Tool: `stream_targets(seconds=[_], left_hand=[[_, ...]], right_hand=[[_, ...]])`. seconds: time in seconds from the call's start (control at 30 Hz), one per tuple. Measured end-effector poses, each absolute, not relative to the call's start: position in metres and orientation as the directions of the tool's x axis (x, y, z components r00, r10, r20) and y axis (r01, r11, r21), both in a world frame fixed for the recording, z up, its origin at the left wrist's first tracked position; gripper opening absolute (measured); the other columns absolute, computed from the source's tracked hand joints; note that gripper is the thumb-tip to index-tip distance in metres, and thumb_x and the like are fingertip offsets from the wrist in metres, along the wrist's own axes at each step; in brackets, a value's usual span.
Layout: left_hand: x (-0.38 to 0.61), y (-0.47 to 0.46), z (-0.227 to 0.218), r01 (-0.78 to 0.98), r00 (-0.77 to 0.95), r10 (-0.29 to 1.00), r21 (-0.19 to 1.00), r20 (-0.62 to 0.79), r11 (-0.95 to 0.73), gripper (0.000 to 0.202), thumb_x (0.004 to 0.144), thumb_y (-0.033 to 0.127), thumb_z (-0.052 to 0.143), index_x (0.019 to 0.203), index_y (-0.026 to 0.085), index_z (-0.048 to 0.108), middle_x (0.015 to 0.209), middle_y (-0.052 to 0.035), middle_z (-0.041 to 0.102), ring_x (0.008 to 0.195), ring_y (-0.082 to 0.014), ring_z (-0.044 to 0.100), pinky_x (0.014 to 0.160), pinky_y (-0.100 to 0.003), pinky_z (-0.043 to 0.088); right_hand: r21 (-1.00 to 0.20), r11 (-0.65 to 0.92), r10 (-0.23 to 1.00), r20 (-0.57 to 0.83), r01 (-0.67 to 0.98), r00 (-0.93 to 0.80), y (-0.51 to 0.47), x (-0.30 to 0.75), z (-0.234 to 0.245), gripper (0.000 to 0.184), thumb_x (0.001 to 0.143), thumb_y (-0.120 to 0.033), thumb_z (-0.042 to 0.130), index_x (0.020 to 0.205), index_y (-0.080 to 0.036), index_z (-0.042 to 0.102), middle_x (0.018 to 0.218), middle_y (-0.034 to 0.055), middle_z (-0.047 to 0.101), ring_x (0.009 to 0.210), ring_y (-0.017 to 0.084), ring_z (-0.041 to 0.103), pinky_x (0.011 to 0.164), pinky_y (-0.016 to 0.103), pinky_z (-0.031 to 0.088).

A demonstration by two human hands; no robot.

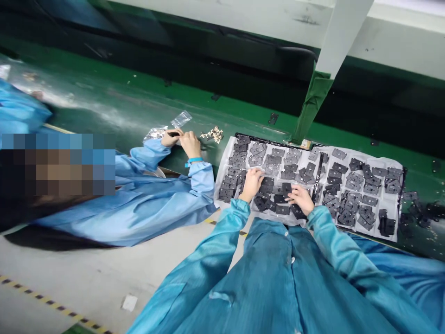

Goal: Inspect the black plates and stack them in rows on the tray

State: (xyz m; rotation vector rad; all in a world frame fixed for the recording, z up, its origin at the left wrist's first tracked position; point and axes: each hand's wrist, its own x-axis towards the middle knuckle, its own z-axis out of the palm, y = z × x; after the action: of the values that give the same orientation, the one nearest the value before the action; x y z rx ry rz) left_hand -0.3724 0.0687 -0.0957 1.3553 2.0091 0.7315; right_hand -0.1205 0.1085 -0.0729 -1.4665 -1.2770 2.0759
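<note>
My right hand (301, 198) holds a small black rectangular plate (287, 189) between thumb and fingers, above the left white tray (224, 176). Over the middle of the same tray, my left hand (252, 183) has its fingers bent together; whatever they may hold is too small to make out. Flat dark plates with small holes, such as this group (257, 150), lie in the tray's compartments around both hands. Some plates near my hands are partly hidden by them.
A second white tray (391, 199) of similar plates adjoins on the right. To the left, a co-worker's hands (189, 144) handle a small dark piece beside a pile of small pale parts (212, 134) and a clear plastic bag (181, 118). A post (347, 35) rises behind the trays.
</note>
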Motion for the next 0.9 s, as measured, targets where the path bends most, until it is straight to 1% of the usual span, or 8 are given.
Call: stream_targets(seconds=[0.13, 0.23, 0.3, 0.37, 0.47, 0.67, 0.77, 0.9], left_hand=[[-0.34, 0.044, -0.081, 0.379, -0.288, 0.916, 0.845, -0.28, 0.378, 0.031, 0.093, 0.038, 0.054, 0.112, 0.016, 0.065, 0.103, -0.0093, 0.069, 0.092, -0.0195, 0.064, 0.088, -0.035, 0.051], [-0.326, 0.023, -0.08, 0.245, -0.216, 0.895, 0.866, -0.389, 0.436, 0.031, 0.091, 0.042, 0.055, 0.099, 0.015, 0.067, 0.083, -0.0057, 0.071, 0.07, -0.0154, 0.064, 0.071, -0.029, 0.053], [-0.328, 0.013, -0.084, 0.279, -0.296, 0.878, 0.846, -0.375, 0.455, 0.028, 0.09, 0.04, 0.055, 0.091, 0.014, 0.067, 0.084, -0.007, 0.07, 0.073, -0.0156, 0.064, 0.074, -0.029, 0.052], [-0.335, 0.006, -0.089, 0.315, -0.383, 0.855, 0.821, -0.349, 0.476, 0.027, 0.088, 0.038, 0.059, 0.098, 0.014, 0.065, 0.096, -0.0098, 0.069, 0.081, -0.0167, 0.064, 0.079, -0.031, 0.052], [-0.342, 0.001, -0.096, 0.352, -0.345, 0.859, 0.797, -0.377, 0.491, 0.033, 0.085, 0.04, 0.063, 0.105, 0.013, 0.063, 0.098, -0.0096, 0.07, 0.08, -0.0169, 0.066, 0.074, -0.03, 0.053], [-0.351, 0.0, -0.104, 0.536, -0.245, 0.864, 0.68, -0.441, 0.499, 0.018, 0.092, 0.031, 0.053, 0.096, 0.017, 0.063, 0.07, -0.0049, 0.067, 0.07, -0.0201, 0.067, 0.071, -0.03, 0.051], [-0.362, 0.005, -0.104, 0.654, -0.204, 0.871, 0.6, -0.447, 0.461, 0.013, 0.088, 0.019, 0.056, 0.099, 0.019, 0.062, 0.084, -0.0089, 0.07, 0.084, -0.0231, 0.068, 0.081, -0.032, 0.049], [-0.373, 0.014, -0.104, 0.758, -0.111, 0.875, 0.53, -0.471, 0.381, 0.014, 0.084, 0.015, 0.06, 0.097, 0.02, 0.064, 0.102, -0.0094, 0.068, 0.098, -0.022, 0.065, 0.091, -0.033, 0.047]], right_hand=[[-0.833, -0.47, 0.726, -0.553, 0.293, -0.409, 0.073, -0.157, -0.091, 0.021, 0.089, -0.042, 0.048, 0.097, -0.022, 0.046, 0.078, 0.001, 0.064, 0.073, 0.018, 0.072, 0.064, 0.03, 0.057], [-0.853, -0.337, 0.731, -0.503, 0.397, -0.461, 0.059, -0.175, -0.096, 0.017, 0.089, -0.039, 0.047, 0.089, -0.023, 0.05, 0.083, 0.0039, 0.068, 0.079, 0.021, 0.071, 0.067, 0.032, 0.056], [-0.855, -0.229, 0.737, -0.465, 0.466, -0.491, 0.057, -0.18, -0.098, 0.015, 0.088, -0.037, 0.05, 0.086, -0.023, 0.054, 0.086, 0.0051, 0.069, 0.084, 0.022, 0.07, 0.071, 0.033, 0.054], [-0.839, -0.139, 0.737, -0.442, 0.527, -0.511, 0.058, -0.182, -0.1, 0.019, 0.093, -0.036, 0.043, 0.09, -0.022, 0.056, 0.083, 0.0047, 0.069, 0.078, 0.02, 0.069, 0.071, 0.031, 0.053], [-0.803, -0.003, 0.712, -0.42, 0.596, -0.562, 0.06, -0.183, -0.098, 0.028, 0.098, -0.033, 0.031, 0.098, -0.021, 0.056, 0.079, 0.0027, 0.068, 0.066, 0.016, 0.066, 0.066, 0.028, 0.052], [-0.652, 0.38, 0.66, -0.307, 0.657, -0.686, 0.076, -0.172, -0.088, 0.022, 0.092, -0.023, 0.048, 0.108, -0.016, 0.06, 0.118, 0.0174, 0.06, 0.111, 0.029, 0.055, 0.096, 0.043, 0.042], [-0.56, 0.515, 0.612, -0.29, 0.649, -0.736, 0.097, -0.163, -0.094, 0.031, 0.088, -0.015, 0.05, 0.117, -0.01, 0.059, 0.123, 0.0225, 0.056, 0.116, 0.033, 0.047, 0.099, 0.049, 0.035], [-0.483, 0.645, 0.514, -0.3, 0.593, -0.804, 0.117, -0.16, -0.105, 0.025, 0.089, -0.015, 0.049, 0.109, -0.008, 0.063, 0.11, 0.0197, 0.061, 0.109, 0.031, 0.048, 0.096, 0.047, 0.034]])
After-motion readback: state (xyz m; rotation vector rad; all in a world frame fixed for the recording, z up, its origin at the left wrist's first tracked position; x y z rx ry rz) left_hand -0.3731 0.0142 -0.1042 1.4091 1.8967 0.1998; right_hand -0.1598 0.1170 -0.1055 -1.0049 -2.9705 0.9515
